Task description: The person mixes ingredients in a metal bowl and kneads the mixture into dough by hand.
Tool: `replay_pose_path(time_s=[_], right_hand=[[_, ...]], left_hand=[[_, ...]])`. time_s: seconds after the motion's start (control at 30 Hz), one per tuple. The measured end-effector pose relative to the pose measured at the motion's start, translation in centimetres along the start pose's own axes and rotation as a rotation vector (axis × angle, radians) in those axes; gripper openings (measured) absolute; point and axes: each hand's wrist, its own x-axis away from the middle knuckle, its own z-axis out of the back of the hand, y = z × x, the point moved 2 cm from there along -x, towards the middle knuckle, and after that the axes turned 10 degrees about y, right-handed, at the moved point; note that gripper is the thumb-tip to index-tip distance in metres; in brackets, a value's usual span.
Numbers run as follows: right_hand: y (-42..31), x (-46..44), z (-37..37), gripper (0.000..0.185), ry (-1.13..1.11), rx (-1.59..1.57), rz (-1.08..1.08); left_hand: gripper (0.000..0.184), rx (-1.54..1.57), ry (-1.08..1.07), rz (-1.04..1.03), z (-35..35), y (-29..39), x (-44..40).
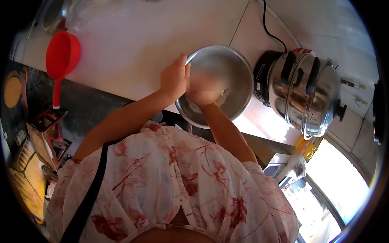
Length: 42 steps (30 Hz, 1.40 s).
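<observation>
A wide stainless steel bowl (pixel 239 97) stands at the counter's front edge, close to my body. My left hand (pixel 175 77) grips its left rim, the fingers bent over the metal. Down inside the bowl is my right hand (pixel 204 87), smeared by motion, so its fingers do not show clearly. A pale, whitish substance (pixel 194 107) lies in the bowl around and below the right hand; its exact kind is unclear.
Right of the bowl stands a shiny stacked steamer pot (pixel 300 89) with black handles and a black cord (pixel 269 26) behind it. A red plastic dipper (pixel 63 54) rests at the counter's left, its handle over the edge. The pale countertop (pixel 129 44) stretches behind the bowl.
</observation>
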Motion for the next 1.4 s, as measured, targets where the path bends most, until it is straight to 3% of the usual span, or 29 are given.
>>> replay_pose_path(time_s=[0.03,0.1,0.2,0.33,0.4,0.43,0.5,0.83,0.9,0.97,1.03,1.17,1.4], right_hand=[[0.3,-0.2,0.0,0.021,-0.01,0.001,-0.007],[0.3,-1.1,0.6,0.02,0.2,-0.038,0.192],[0.9,-1.9,-0.5,0.016,0.247,-0.122,0.184],[1.3,-2.7,-1.3,0.014,0.14,-0.068,0.297],[1.2,-4.3,-1.1,0.014,-0.119,-0.084,0.068],[1.0,-4.9,-0.9,0.014,-0.122,-0.089,0.068],[1.2,-5.8,-0.7,0.017,0.024,-0.061,0.081],[1.0,-6.0,-0.3,0.02,0.135,-0.008,0.084],[0.7,-6.4,0.1,0.023,-0.109,0.082,-0.006],[0.9,-5.7,2.0,0.025,-0.081,-0.076,-0.069],[0.1,-4.5,5.5,0.027,-0.265,-0.142,-0.224],[-1.1,0.6,4.4,0.021,0.063,0.043,0.008],[-1.3,0.9,2.3,0.015,0.122,0.072,-0.007]], left_hand=[[0.013,0.0,-0.01,0.007,0.0,0.1,0.0],[0.012,0.023,-0.002,-0.001,0.2,0.0,-0.2],[0.014,0.07,-0.005,-0.001,0.3,0.1,-0.4],[0.017,0.081,-0.027,-0.014,0.3,0.2,-0.4],[0.017,0.06,-0.047,-0.021,0.4,0.1,-0.5],[0.017,0.056,-0.047,-0.018,0.5,0.1,-0.5],[0.016,0.088,-0.007,-0.03,0.5,0.3,-0.5],[0.013,-0.042,0.056,-0.061,0.0,0.3,0.0],[0.014,-0.063,0.06,-0.04,0.1,0.2,-0.4],[0.014,-0.066,0.032,-0.041,0.3,-0.1,-0.5],[0.015,-0.06,-0.005,-0.04,-0.3,0.0,-0.4],[0.015,-0.086,0.081,-0.022,-0.3,0.0,-0.4],[0.015,-0.075,0.044,-0.039,0.0,0.1,-0.1]])
